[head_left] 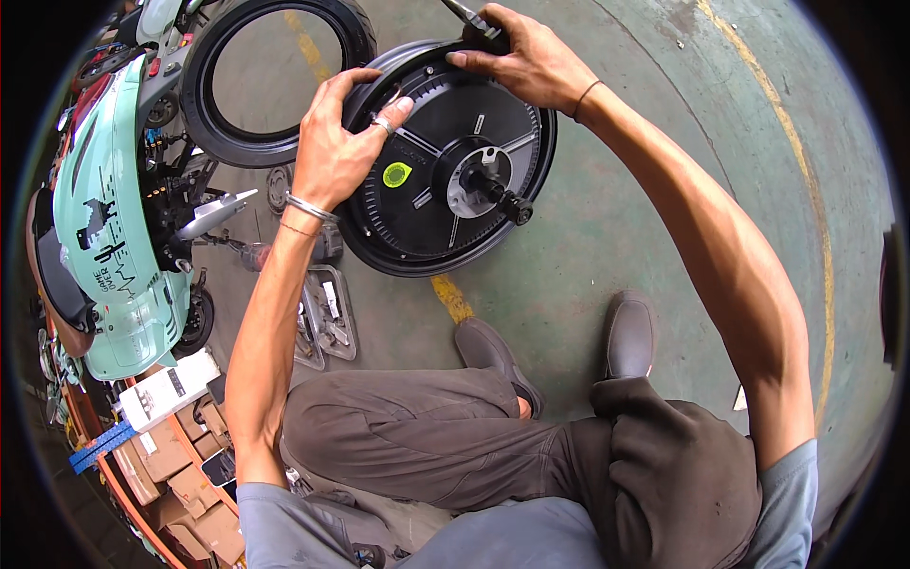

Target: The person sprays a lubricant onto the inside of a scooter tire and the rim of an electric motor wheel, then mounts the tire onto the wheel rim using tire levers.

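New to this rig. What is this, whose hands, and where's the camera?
No robot: these are a person's own bare hands. A wide fisheye camera on their head looks down, so straight edges bend. The left hand grips the edge of a round black wheel with a protruding axle; the right hand holds a slim grey metal tool at that edge. Nearby on the green floor: a ring-shaped black tyre, an open grey case and a mint-green scooter.

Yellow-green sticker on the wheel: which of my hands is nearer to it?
Left. Your left hand is on the wheel, just above and left of the sticker; your right hand is farther off, up and to its right.
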Motion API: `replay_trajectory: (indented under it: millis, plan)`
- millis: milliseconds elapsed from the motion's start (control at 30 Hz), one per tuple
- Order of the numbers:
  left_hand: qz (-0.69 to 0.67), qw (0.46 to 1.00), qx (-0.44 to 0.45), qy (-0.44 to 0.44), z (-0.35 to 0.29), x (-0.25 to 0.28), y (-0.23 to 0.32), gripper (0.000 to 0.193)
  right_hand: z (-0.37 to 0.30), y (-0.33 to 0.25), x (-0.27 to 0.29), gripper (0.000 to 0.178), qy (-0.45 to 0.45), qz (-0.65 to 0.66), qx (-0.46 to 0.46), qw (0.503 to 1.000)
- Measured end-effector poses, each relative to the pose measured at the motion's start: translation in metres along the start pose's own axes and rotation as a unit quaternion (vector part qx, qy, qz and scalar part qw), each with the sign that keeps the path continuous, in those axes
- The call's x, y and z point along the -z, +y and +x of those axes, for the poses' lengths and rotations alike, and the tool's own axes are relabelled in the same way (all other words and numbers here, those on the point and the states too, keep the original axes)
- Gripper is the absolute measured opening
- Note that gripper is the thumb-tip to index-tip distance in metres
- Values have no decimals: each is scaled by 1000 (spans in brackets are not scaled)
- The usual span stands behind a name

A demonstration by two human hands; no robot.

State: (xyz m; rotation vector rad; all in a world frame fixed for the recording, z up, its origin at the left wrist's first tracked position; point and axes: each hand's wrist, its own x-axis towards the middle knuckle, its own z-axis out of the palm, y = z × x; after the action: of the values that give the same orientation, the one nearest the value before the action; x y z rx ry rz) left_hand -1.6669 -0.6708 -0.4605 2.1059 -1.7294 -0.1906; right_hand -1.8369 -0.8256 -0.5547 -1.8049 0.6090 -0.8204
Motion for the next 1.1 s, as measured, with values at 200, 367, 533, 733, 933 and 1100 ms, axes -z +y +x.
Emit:
replay_trajectory:
  millis: [200, 367, 533, 733, 933, 1100]
  plan:
    - [-118, 993, 11, -1, -4, 2, -11, 47, -17, -9, -2, 41, 56, -38, 26, 997]
    - [-128, 991, 46, -19, -29, 3, 15, 71, -68, -30, 7, 28, 50, 73, -23, 996]
    - [-30, 993, -109, -19, -47, 3, 32, 74, -117, -42, 15, 25, 62, 56, -53, 995]
    - [-22, 991, -132, -10, -62, -4, 61, 72, -138, -35, 20, 26, 98, 92, -107, 985]
    - [-1, 994, -110, 10, -67, -16, 78, 77, -143, -37, 29, 26, 103, 108, -136, 979]
    - [-10, 993, -120, 7, -71, -10, 78, 91, -136, -41, 41, 23, 65, 111, -149, 980]
